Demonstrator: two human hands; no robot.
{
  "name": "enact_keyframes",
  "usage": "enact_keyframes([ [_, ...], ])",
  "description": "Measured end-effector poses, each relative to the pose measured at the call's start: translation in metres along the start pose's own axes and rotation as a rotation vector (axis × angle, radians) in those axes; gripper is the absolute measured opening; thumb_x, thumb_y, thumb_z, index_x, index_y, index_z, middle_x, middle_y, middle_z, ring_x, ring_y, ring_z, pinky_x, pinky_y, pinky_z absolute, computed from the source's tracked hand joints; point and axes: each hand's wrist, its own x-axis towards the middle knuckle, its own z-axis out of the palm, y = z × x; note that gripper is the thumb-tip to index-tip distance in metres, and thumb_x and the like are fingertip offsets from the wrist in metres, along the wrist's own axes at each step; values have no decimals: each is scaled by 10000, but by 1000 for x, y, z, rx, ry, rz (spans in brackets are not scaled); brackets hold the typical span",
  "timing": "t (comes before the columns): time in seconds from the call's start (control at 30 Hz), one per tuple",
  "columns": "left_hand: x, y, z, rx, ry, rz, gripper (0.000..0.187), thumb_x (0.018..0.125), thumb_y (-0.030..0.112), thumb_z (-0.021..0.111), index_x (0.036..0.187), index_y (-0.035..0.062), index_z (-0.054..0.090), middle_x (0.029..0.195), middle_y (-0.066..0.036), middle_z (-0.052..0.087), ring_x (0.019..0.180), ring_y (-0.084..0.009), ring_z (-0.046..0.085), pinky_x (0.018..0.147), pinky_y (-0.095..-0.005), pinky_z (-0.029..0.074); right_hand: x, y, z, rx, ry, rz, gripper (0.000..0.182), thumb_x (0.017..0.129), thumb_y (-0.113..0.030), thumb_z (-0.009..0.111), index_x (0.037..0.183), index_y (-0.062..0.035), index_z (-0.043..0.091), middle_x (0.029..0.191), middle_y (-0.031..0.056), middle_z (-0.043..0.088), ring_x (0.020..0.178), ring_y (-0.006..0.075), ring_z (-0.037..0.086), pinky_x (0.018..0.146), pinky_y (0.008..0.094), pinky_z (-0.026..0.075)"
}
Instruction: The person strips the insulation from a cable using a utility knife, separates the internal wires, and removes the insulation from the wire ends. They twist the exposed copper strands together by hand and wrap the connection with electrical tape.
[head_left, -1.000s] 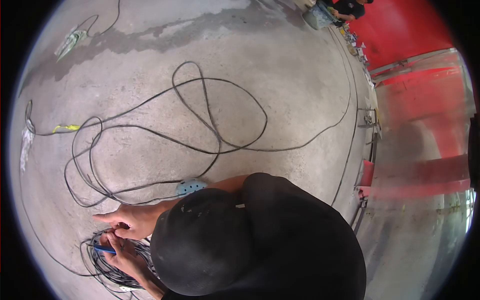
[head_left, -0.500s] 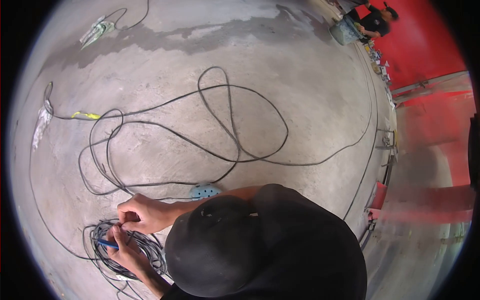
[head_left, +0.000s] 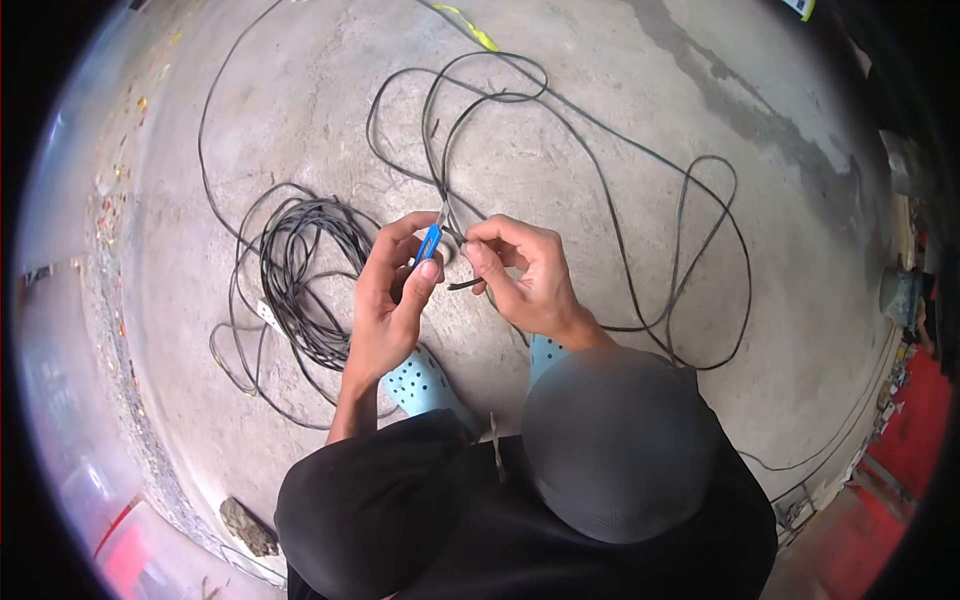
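Note:
My left hand (head_left: pixel 385 300) is closed around a blue utility knife (head_left: pixel 429 243), its thin blade pointing up and away from me. Just to its right, my right hand (head_left: pixel 530 275) pinches a black cable (head_left: pixel 464 285) close to a cut end, which sticks out to the left below the fingers. The knife and the cable are close together in front of my body. On the floor left of my left hand lies a thick coil of dark cable (head_left: pixel 345 235), with a white socket strip (head_left: pixel 268 314) at its left side.
Long loose loops of black cable (head_left: pixel 610 190) spread over the concrete floor ahead and to the right. Yellow tape (head_left: pixel 484 38) marks one cable. My light blue clogs (head_left: pixel 420 378) stand beneath my arms. A rough stone (head_left: pixel 248 527) lies at lower left.
The view has swung round. My hands have moved from over the coil to its right side, in front of my body. The blue knife is still in my left hand, now with its blade visible.

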Motion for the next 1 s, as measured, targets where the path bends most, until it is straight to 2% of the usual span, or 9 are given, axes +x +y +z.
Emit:
enact_keyframes([
  [0.07,1,-4,-3,81,-1,53,456,1026,190,597,1430,27,462,904,-13,588,674,-27,445,608,-193,349,2,-1,1,-57,17,-39,166,996,-108,622,980,55,652,754,78,644,634,96,637,537,250,500],
  [0.13,1,-5,-7,158,-33,102,503,1021,156,593,1472,27,411,857,-17,604,641,-24,471,586,-188,356,2,-4,0,-99,3,-27,159,994,-94,611,981,59,652,764,92,647,640,103,640,544,253,504],
  [0.23,-1,-4,-4,146,-92,140,517,1008,111,602,1480,31,405,824,-15,598,704,-56,532,641,-205,406,4,-7,-1,-135,-17,12,143,985,-75,600,987,58,651,768,103,646,635,103,635,544,259,502],
  [0.27,-1,-3,-4,153,-107,92,522,1001,82,605,1479,31,400,810,-13,598,737,-78,563,669,-218,435,4,-6,-1,-139,-12,1,140,982,-73,598,987,57,648,765,103,643,632,104,634,543,261,501],
  [0.47,2,-16,-5,123,-106,112,529,998,91,615,1471,46,384,816,-8,607,730,-78,565,648,-219,434,6,-2,2,-155,-13,-7,128,979,-73,589,968,49,625,748,105,628,623,111,631,532,271,504],
  [0.57,1,-6,-3,52,-89,17,520,982,59,630,1459,63,423,760,-12,580,744,-91,560,710,-248,462,7,-1,2,-155,-13,5,125,979,-74,586,955,45,617,745,105,620,623,116,629,520,273,501],
  [0.73,2,-9,-3,-60,-101,-7,493,994,71,617,1446,63,420,763,-6,572,726,-78,540,677,-237,444,9,-2,3,-159,-22,-30,119,975,-73,585,945,38,613,745,102,607,615,134,624,499,273,485],
  [1.0,1,-13,4,-181,-51,-5,460,997,60,610,1421,62,431,774,17,573,690,-47,494,641,-208,410,12,3,4,-253,-28,-191,98,958,-55,592,890,15,580,723,93,549,560,147,535,492,318,414],
])
